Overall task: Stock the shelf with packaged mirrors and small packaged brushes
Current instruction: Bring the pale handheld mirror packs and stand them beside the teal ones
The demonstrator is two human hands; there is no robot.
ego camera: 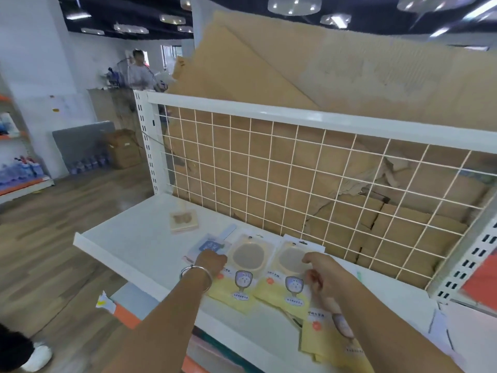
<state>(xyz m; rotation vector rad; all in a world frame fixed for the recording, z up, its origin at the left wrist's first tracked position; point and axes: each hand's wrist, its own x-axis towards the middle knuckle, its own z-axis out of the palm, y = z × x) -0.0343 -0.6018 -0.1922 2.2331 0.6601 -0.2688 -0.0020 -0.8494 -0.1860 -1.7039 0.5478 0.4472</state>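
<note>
On the white shelf (129, 238), near the wire grid (295, 170): left mirror pack (246, 265) and right mirror pack (289, 267) flat, side by side, blue brush pack (208, 246) touching on the left. Right grip (326, 275): clamped on the right mirror pack's right edge. Left grip (211, 265): curled at the blue brush pack's lower edge, possibly holding it; cannot tell.

Both bare arms stretch forward. The left grip (212, 265) shows its knuckles, fingers curled under and hidden; the right grip (321, 275) bends thumb toward curled fingers.
</note>
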